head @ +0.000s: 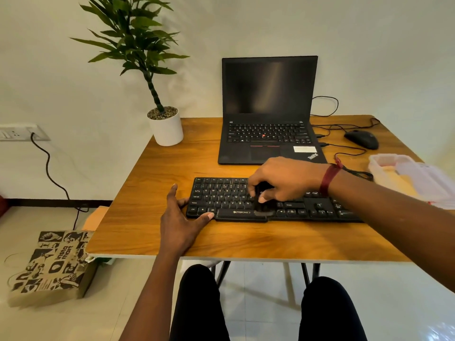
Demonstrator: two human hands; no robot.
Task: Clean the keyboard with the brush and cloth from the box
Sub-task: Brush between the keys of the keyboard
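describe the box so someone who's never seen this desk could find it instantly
On the wooden table, look right of the open laptop and just nearer than the black mouse. The box sits by the table's right edge: pale, see-through plastic with a pinkish rim, while the things around it are black.

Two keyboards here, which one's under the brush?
The separate Zebronics keyboard at the front, not the one in the laptop. The right hand holds the brush on its middle keys; the left hand touches its left end.
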